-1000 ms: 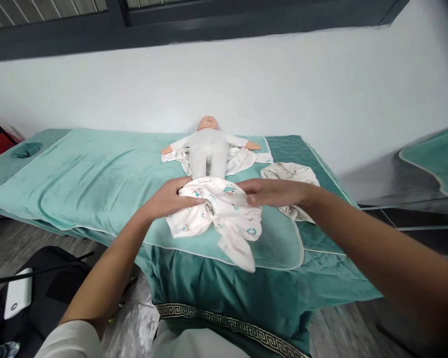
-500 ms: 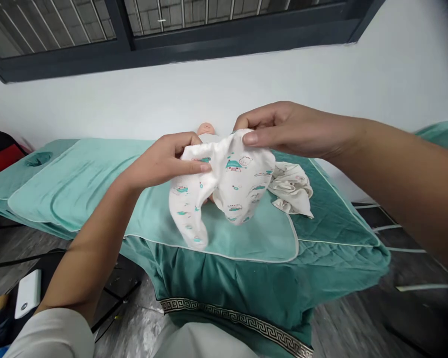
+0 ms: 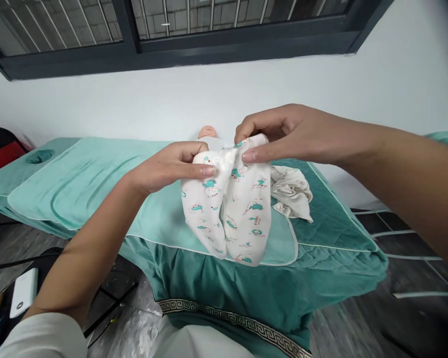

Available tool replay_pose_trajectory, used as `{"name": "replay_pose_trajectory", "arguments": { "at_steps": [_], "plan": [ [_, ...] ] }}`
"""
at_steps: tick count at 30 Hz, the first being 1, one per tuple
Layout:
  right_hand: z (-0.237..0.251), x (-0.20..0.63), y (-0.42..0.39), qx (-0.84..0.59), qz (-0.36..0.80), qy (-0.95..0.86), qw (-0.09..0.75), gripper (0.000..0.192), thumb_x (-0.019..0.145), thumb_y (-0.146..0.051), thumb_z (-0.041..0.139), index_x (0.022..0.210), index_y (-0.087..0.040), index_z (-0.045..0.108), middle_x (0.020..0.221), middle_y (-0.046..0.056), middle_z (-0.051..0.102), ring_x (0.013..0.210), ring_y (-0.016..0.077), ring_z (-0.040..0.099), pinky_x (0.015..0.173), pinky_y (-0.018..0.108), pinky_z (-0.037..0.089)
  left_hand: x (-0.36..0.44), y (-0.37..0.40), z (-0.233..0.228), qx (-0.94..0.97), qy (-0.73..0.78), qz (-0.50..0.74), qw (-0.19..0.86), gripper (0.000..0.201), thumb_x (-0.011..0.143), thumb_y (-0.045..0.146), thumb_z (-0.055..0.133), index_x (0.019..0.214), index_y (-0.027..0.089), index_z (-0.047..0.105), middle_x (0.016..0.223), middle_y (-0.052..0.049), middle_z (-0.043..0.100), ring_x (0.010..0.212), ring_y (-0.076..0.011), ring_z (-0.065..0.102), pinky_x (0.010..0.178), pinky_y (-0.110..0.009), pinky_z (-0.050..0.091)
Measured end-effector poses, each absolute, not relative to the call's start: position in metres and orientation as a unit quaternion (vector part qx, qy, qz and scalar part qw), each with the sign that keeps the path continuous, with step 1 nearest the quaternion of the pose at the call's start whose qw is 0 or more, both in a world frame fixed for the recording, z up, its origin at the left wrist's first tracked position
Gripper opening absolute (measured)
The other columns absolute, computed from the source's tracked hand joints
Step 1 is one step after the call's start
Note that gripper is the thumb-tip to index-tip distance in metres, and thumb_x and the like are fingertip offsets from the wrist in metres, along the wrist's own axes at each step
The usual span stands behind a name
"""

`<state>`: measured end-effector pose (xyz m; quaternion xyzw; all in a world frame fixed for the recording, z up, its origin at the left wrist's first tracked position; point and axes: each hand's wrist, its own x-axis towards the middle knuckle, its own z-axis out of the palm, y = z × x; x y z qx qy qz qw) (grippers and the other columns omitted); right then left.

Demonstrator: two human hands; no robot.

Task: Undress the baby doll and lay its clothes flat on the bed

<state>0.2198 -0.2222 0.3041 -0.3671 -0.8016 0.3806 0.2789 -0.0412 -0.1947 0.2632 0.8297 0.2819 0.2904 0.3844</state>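
The small white trousers (image 3: 248, 211), printed with scattered teal-green figures and fine reddish outlines, are pinched along the top edge by the left hand (image 3: 169, 166) and right hand (image 3: 289, 134). The cloth is slightly gathered between the hands, and the two legs hang side by side before the green-covered bed (image 3: 332, 236).

Patterned pants (image 3: 244, 214) hang between my left hand (image 3: 175, 166) and right hand (image 3: 283, 134), blocking the straight path to the doll (image 3: 207, 132); only its head and a bit of upper body show. White wall (image 3: 97, 104) caps reach behind the head. Wide lane on the left, over the pale green towel (image 3: 78, 184). On the right, crumpled cloth (image 3: 293, 191) sits under my wrist side; room past it over the dark green cover (image 3: 339, 228). Clearance under the pants: can't tell.
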Motion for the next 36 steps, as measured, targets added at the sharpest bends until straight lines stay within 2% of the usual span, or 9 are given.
{"name": "replay_pose_trajectory", "arguments": {
  "at_steps": [6,10,13,18,21,25,29,32,36],
  "plan": [
    [0.294,0.227,-0.218,-0.399,0.397,-0.777,0.283,0.029,0.079,-0.046,0.081,0.085,-0.021,0.068,0.084,0.001,0.065,0.084,0.0179,0.063,0.071,0.031,0.050,-0.050,-0.196,0.269,0.852,0.303,0.299,0.306,0.043,0.089,0.056,0.063,0.069,0.018,0.059,0.066,0.000,0.054,0.068,-0.0137,0.056,0.059,-0.026,0.044],
    [0.291,0.223,-0.217,-0.405,0.369,-0.796,0.258,0.033,0.080,-0.051,0.078,0.080,-0.021,0.066,0.081,0.001,0.061,0.080,0.0178,0.059,0.069,0.032,0.047,-0.047,-0.198,0.270,0.890,0.285,0.318,0.158,0.038,0.092,0.049,0.062,0.070,0.018,0.058,0.074,-0.001,0.057,0.074,-0.0137,0.055,0.069,-0.027,0.044],
    [0.294,0.219,-0.219,-0.411,0.345,-0.809,0.238,0.035,0.078,-0.053,0.079,0.077,-0.021,0.064,0.081,0.002,0.061,0.080,0.0189,0.057,0.069,0.032,0.046,-0.044,-0.200,0.268,0.901,0.272,0.336,0.043,0.038,0.094,0.049,0.058,0.071,0.019,0.057,0.070,0.000,0.055,0.074,-0.0149,0.054,0.071,-0.029,0.042],
    [0.299,0.220,-0.222,-0.376,0.311,-0.845,0.221,0.037,0.079,-0.058,0.075,0.075,-0.021,0.067,0.099,0.005,0.064,0.089,0.0211,0.059,0.076,0.035,0.044,-0.045,-0.196,0.268,0.893,0.284,0.335,-0.097,0.039,0.095,0.053,0.054,0.072,0.021,0.055,0.064,0.000,0.052,0.073,-0.0182,0.054,0.073,-0.034,0.041],
    [0.297,0.227,-0.218,-0.370,0.279,-0.857,0.225,0.038,0.078,-0.059,0.074,0.071,-0.022,0.070,0.104,0.007,0.065,0.097,0.0234,0.060,0.082,0.037,0.045,-0.051,-0.187,0.266,0.876,0.313,0.339,-0.138,0.040,0.093,0.055,0.056,0.072,0.022,0.054,0.066,-0.001,0.053,0.076,-0.0199,0.055,0.075,-0.035,0.040],
    [0.287,0.234,-0.212,-0.453,0.302,-0.812,0.210,0.046,0.080,-0.067,0.068,0.080,-0.021,0.071,0.086,0.004,0.065,0.082,0.0202,0.059,0.071,0.033,0.045,-0.056,-0.174,0.255,0.825,0.406,0.376,-0.114,0.033,0.091,0.050,0.061,0.074,0.022,0.054,0.075,-0.003,0.056,0.081,-0.0208,0.056,0.071,-0.033,0.040],
    [0.277,0.228,-0.207,-0.517,0.235,-0.775,0.277,0.053,0.084,-0.069,0.062,0.064,-0.021,0.055,0.062,-0.002,0.045,0.059,0.0120,0.043,0.055,0.028,0.032,-0.054,-0.166,0.242,0.796,0.482,0.366,0.017,0.025,0.091,0.038,0.060,0.074,0.022,0.051,0.064,0.000,0.049,0.069,-0.0169,0.051,0.062,-0.029,0.037],
    [0.273,0.224,-0.201,-0.540,0.182,-0.778,0.263,0.055,0.083,-0.065,0.067,0.058,-0.021,0.044,0.056,-0.004,0.033,0.053,0.0096,0.031,0.051,0.028,0.024,-0.052,-0.161,0.237,0.765,0.493,0.406,0.081,0.023,0.090,0.033,0.060,0.073,0.022,0.048,0.062,0.001,0.048,0.067,-0.0154,0.049,0.060,-0.028,0.037],
    [0.268,0.226,-0.195,-0.545,0.193,-0.762,0.291,0.052,0.083,-0.060,0.069,0.057,-0.021,0.046,0.055,-0.004,0.034,0.052,0.0097,0.031,0.050,0.028,0.024,-0.052,-0.155,0.232,0.731,0.475,0.471,0.136,0.019,0.090,0.032,0.062,0.080,0.022,0.049,0.072,0.000,0.052,0.075,-0.0156,0.055,0.063,-0.027,0.042]
  ]
}}
